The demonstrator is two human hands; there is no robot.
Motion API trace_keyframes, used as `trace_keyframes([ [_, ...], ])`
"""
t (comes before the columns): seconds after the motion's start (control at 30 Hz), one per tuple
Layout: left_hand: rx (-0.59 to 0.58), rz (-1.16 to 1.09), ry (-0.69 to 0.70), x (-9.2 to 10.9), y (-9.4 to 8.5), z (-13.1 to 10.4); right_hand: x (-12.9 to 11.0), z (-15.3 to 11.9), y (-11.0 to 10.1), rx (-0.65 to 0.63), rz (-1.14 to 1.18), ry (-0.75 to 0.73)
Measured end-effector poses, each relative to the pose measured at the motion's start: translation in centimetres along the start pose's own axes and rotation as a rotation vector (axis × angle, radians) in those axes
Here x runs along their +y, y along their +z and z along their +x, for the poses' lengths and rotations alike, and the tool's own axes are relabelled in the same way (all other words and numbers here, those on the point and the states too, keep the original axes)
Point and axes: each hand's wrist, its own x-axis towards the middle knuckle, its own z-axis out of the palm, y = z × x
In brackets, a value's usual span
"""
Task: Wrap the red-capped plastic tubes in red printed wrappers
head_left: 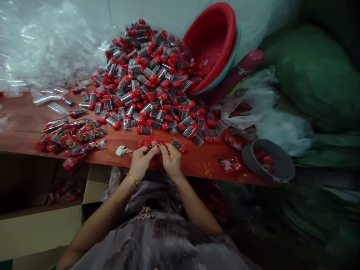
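Note:
Near the table's front edge, my left hand (140, 161) and my right hand (171, 160) are close together with fingers pinched. Between them is a red printed plastic packet (152, 141), partly covered by my fingers, so its contents cannot be made out. Just right of it lies a clear tube with a red cap (179, 145) and dark pieces inside. Behind my hands rises a large heap of similar red-capped tubes (149, 78). A crumpled white scrap (123, 150) rests left of my left hand, and beyond it is a pile of red wrapped packets (73, 138).
Clear plastic sleeves (53, 45) are heaped at the back left. A red basin (225, 22) leans behind the tubes. To the right are a grey bowl (250, 157) with red pieces and a clear plastic bag (250, 97). An open cardboard box (42, 228) stands below the table's left edge.

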Motion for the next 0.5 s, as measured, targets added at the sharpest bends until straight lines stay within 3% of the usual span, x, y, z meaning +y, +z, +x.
trace_keyframes([
  [0.23, 0.038, -0.055, -0.002, 0.1, 0.6, -0.6, 0.3, -1.6, 0.6, 0.061, -0.098, -0.045],
  [0.37, 0.065, 0.009, 0.075, 0.0, 0.5, -0.2, 0.3, -1.1, -0.5, -0.037, -0.148, -0.114],
  [0.5, 0.078, -0.011, 0.011, 0.3, 0.5, 0.3, 2.0, 0.8, -2.9, -0.063, -0.544, -0.102],
])
